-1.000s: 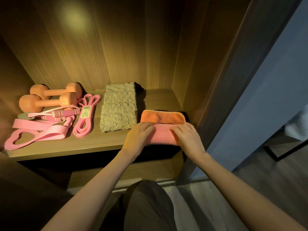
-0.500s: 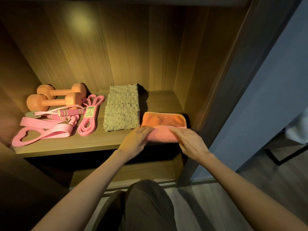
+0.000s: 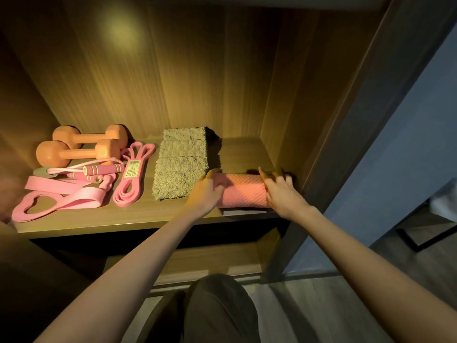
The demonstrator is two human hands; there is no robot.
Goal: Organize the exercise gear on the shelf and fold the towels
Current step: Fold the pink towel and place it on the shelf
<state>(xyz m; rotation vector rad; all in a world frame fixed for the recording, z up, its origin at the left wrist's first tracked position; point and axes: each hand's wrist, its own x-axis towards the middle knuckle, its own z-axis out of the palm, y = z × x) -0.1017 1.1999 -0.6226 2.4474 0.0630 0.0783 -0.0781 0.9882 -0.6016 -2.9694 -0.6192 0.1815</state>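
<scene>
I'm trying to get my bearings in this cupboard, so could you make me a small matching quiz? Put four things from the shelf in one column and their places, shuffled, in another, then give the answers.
Things
1. orange dumbbells
2. fluffy towel
3. pink towel
4. labelled pink band

Places
A. right end of the shelf, with the left hand and right hand on it
B. far left, at the back
C. between the jump rope and the fluffy towel
D. middle of the shelf, untouched

Pairs: 1-B, 2-D, 3-A, 4-C
</scene>
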